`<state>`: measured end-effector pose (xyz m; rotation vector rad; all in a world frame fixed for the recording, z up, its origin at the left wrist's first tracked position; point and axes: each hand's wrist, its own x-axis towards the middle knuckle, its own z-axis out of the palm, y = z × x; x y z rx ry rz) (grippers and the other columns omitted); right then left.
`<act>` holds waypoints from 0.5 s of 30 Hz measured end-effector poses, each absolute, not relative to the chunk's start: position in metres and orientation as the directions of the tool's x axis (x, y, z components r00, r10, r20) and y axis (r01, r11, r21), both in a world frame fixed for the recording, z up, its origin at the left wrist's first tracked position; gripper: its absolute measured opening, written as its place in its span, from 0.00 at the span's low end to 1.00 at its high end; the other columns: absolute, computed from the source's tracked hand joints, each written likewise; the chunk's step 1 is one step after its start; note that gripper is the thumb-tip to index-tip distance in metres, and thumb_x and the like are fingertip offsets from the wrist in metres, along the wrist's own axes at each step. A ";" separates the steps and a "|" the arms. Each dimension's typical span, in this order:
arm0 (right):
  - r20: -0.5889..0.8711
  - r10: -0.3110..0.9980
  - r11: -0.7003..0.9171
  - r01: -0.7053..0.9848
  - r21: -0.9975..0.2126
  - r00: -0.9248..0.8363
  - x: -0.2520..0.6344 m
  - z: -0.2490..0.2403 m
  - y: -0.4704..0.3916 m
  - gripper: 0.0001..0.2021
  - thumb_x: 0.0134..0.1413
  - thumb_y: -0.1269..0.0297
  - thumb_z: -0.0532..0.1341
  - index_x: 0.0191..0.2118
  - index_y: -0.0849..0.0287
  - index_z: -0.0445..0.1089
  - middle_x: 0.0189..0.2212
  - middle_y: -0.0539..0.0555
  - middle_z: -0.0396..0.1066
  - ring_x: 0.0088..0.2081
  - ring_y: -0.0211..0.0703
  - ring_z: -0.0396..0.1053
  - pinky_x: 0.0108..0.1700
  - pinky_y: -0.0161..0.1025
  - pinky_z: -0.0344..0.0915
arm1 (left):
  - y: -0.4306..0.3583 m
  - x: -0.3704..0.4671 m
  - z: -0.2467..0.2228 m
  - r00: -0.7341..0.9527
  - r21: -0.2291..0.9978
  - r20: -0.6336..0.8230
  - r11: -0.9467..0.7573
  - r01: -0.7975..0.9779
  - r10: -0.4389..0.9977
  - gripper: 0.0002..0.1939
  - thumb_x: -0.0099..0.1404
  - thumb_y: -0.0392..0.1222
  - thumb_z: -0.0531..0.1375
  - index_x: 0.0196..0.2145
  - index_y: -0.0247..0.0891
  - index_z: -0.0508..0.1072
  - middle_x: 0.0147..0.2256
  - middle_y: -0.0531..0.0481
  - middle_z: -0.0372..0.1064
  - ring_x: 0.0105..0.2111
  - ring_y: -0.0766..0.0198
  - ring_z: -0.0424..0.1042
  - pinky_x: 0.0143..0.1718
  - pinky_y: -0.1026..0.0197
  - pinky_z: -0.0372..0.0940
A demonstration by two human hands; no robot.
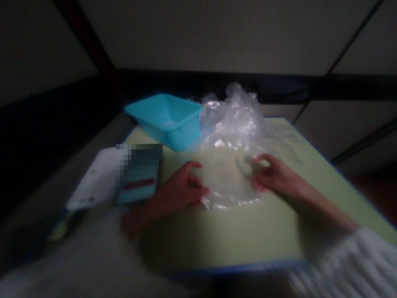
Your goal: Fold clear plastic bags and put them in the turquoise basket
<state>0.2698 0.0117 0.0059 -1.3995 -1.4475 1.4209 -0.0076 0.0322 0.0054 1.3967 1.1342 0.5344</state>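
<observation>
A clear plastic bag (229, 178) lies flat on the table between my hands, its far part crumpled up into a shiny heap. My left hand (186, 186) is at the bag's left edge, thumb and lower fingers closed at the film, index finger curved apart above them. On the opposite edge, my right hand (273, 176) has its fingers curled in on the film, thumb below. Blur hides the exact contact at the fingertips. Just beyond the right index finger, a small greyish patch shows on the bag; I cannot make out what it is.
A turquoise plastic basin (186, 132) stands at the back left, touching the bag's heap. Left of my left hand lie a partly pixelated flat device (139, 186) and a white printed sheet (96, 178). The pale green table (232, 240) has a blue edge; a wall rises behind.
</observation>
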 end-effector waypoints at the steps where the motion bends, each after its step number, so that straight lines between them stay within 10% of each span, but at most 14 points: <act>1: -0.212 0.954 -0.159 0.240 -0.958 -0.212 0.270 0.005 0.012 0.25 0.40 0.61 0.68 0.42 0.56 0.55 0.21 0.46 0.71 0.20 0.40 0.71 0.22 0.38 0.69 | 0.031 -0.007 0.008 0.412 0.930 -0.302 0.172 0.324 0.860 0.30 0.51 0.38 0.65 0.48 0.40 0.55 0.23 0.62 0.65 0.19 0.68 0.70 0.18 0.69 0.62; 15: -0.214 0.963 -0.160 0.288 -0.944 -0.167 0.270 0.008 0.009 0.25 0.39 0.61 0.68 0.41 0.56 0.55 0.20 0.45 0.69 0.18 0.41 0.70 0.19 0.37 0.67 | 0.029 -0.013 0.003 0.487 0.923 -0.316 0.143 0.358 0.814 0.48 0.44 0.33 0.68 0.58 0.41 0.48 0.25 0.62 0.65 0.19 0.68 0.70 0.15 0.71 0.60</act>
